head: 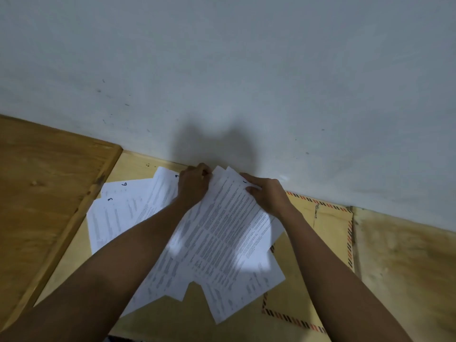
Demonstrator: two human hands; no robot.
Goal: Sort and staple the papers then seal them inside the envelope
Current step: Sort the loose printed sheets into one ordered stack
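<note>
Several printed white sheets lie fanned out on a wooden table. My left hand (193,185) and my right hand (267,193) both grip the far edge of a loose bundle of sheets (222,233) near the wall. To the left lie separate sheets with hand-written numbers, one marked 3 (108,218) and one marked 6 (128,187). A brown envelope (320,243) with a red-and-black striped border lies flat at the right, partly under the bundle. No stapler is in view.
A pale wall (246,70) rises right behind the papers. The wooden table (407,267) extends to the right. A darker raised wooden panel (37,193) borders the left side.
</note>
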